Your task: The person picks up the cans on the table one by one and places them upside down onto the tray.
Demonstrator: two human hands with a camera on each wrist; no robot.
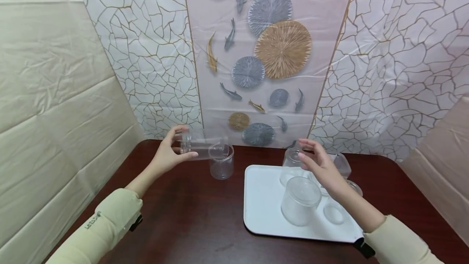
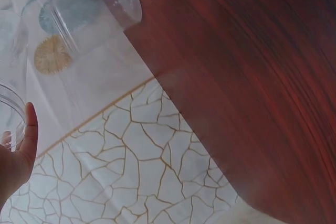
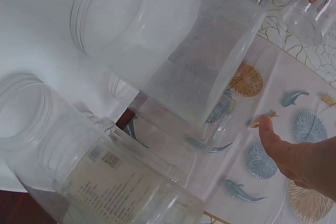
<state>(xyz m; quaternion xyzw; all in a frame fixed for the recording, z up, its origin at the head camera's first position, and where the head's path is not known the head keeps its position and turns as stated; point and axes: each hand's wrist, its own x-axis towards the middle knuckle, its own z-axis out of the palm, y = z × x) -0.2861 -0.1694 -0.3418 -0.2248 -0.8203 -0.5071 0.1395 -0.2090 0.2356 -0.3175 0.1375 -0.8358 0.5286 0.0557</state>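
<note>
My left hand (image 1: 168,150) grips a clear plastic jar (image 1: 205,144) by its threaded mouth end, holding it on its side above the table. In the left wrist view, fingers and the jar's round rim (image 2: 13,119) show at the left edge. Another clear jar (image 1: 222,165) stands on the table just beneath the held one. My right hand (image 1: 318,164) hovers above the white tray (image 1: 256,203) with fingers slightly bent and nothing held. It is nearest a clear jar (image 1: 292,162) at the tray's back. A frosted-looking jar (image 1: 300,203) stands mouth-down in front.
A round clear lid (image 1: 334,214) lies on the tray's right part. Behind my right forearm is another clear container (image 1: 340,166). One jar in the right wrist view bears a printed label (image 3: 113,182). A patterned cloth (image 1: 242,89) hangs behind the dark table (image 1: 176,215).
</note>
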